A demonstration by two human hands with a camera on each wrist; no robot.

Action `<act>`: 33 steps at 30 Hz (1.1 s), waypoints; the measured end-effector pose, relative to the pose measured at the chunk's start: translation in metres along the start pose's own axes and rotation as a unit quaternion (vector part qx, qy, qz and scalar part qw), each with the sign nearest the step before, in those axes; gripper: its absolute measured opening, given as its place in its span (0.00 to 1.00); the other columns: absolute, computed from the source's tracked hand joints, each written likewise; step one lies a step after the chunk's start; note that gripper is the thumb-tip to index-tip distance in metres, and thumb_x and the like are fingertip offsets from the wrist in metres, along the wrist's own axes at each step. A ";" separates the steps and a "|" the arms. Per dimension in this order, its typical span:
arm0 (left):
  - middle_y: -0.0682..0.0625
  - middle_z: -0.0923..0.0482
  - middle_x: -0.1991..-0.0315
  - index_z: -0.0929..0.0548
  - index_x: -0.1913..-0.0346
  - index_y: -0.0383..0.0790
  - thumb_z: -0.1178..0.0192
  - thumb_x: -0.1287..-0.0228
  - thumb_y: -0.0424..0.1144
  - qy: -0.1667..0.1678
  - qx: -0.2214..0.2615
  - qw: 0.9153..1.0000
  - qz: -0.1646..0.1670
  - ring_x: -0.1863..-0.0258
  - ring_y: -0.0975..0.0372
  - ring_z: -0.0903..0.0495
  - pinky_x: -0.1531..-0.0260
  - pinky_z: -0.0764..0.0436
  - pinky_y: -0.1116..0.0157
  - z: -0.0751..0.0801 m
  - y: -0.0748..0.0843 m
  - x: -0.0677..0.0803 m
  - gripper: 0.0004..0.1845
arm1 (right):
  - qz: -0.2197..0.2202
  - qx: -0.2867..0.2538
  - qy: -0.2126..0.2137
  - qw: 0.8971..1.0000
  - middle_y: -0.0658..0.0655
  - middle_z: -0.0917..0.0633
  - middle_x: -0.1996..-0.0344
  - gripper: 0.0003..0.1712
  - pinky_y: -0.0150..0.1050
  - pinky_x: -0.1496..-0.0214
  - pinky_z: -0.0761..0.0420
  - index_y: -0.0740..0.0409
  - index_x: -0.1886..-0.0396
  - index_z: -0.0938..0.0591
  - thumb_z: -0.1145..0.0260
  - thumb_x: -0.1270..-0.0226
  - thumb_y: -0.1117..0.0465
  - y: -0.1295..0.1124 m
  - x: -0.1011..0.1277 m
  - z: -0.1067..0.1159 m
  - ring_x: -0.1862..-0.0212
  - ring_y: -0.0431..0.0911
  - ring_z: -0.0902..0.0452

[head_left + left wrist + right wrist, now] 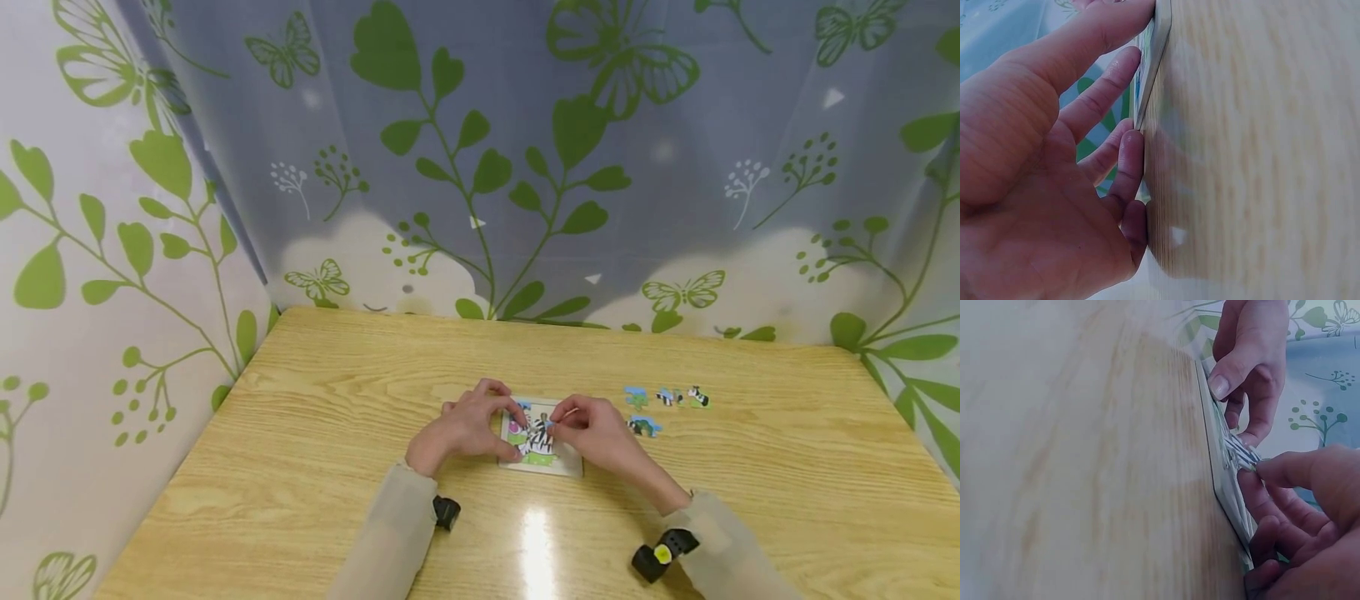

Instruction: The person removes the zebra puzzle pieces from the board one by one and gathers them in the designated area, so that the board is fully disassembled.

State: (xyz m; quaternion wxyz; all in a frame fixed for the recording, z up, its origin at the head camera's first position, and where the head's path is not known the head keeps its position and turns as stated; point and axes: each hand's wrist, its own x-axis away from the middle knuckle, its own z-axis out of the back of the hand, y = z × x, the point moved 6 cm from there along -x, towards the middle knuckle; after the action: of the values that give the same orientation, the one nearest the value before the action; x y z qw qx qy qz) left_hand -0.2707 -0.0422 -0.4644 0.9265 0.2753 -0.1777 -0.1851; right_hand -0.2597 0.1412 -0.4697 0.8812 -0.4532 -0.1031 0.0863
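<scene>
Wood-grain table (337,400) before leafy butterfly-print fabric (480,179), with zebra jigsaw (537,440) between two hands

Printed mostly in green over grey-blue and pale cloth, hung behind the table and along its left side. Streaked with a bright reflection (537,550) on the near part of the wood.

Set flat near the middle of the table, in a pale rectangular tray (567,465): the partly assembled zebra jigsaw, with black-and-white stripes, a pink patch at left and green below.

At the left part of the tray, fingers loosely spread and thumb down near the close edge: the left hand (468,423), touching rather than clutching. At the right, pinching a small striped piece (1244,455) between thumb and forefinger, just over the jigsaw: the right hand (600,429).

Scattered beyond the right hand, flat on the wood: loose jigsaw pieces (699,397) in blue, green, black and white.

Below beige sleeves (393,521), strapped at both wrists: black wrist cameras (447,512), with a yellow spot on the right one.
</scene>
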 end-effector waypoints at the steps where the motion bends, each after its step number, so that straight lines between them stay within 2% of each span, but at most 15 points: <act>1: 0.58 0.43 0.33 0.21 0.61 0.67 0.27 0.55 0.54 0.000 0.000 1.000 0.000 0.39 0.52 0.37 0.45 0.41 0.46 0.000 0.000 0.000 0.17 | -0.004 -0.003 0.001 1.000 0.50 0.15 0.71 0.06 0.36 0.70 0.28 0.51 0.64 0.20 0.33 0.39 0.56 0.000 0.000 0.000 0.70 0.43 0.22; 7: 0.58 0.43 0.33 0.21 0.60 0.68 0.27 0.55 0.53 0.001 0.003 1.000 -0.002 0.38 0.53 0.38 0.45 0.41 0.46 0.001 0.001 -0.001 0.17 | -0.021 -0.044 0.002 0.999 0.53 0.15 0.70 0.07 0.35 0.69 0.29 0.53 0.63 0.19 0.33 0.39 0.57 0.002 -0.001 0.005 0.69 0.44 0.23; 13: 0.58 0.43 0.33 0.21 0.60 0.67 0.27 0.55 0.54 0.001 0.001 1.000 -0.007 0.39 0.53 0.37 0.45 0.40 0.47 0.001 0.003 -0.001 0.17 | -0.021 -0.074 -0.007 0.997 0.57 0.14 0.67 0.09 0.34 0.73 0.30 0.55 0.61 0.19 0.33 0.38 0.57 0.002 0.002 0.011 0.68 0.47 0.24; 22: 0.57 0.42 0.33 0.21 0.60 0.66 0.27 0.55 0.54 0.004 0.000 1.000 -0.012 0.39 0.52 0.37 0.46 0.41 0.46 0.002 0.005 0.000 0.18 | 0.017 -0.044 0.008 0.999 0.56 0.14 0.67 0.09 0.34 0.71 0.25 0.54 0.61 0.20 0.34 0.37 0.55 0.000 0.008 0.024 0.66 0.49 0.21; 33: 0.58 0.43 0.34 0.21 0.61 0.67 0.27 0.55 0.53 0.003 0.005 1.000 -0.011 0.40 0.53 0.37 0.46 0.41 0.47 0.000 0.001 0.003 0.17 | 0.038 0.008 0.044 0.998 0.52 0.14 0.71 0.07 0.34 0.74 0.27 0.51 0.64 0.19 0.33 0.39 0.55 0.009 0.022 0.046 0.71 0.47 0.23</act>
State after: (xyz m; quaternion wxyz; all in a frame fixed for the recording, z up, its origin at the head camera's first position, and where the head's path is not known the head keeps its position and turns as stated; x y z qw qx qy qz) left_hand -0.2683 -0.0424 -0.4627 0.9235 0.2825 -0.1730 -0.1935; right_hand -0.2513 0.1873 -0.4485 0.8848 -0.4527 -0.0459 0.1004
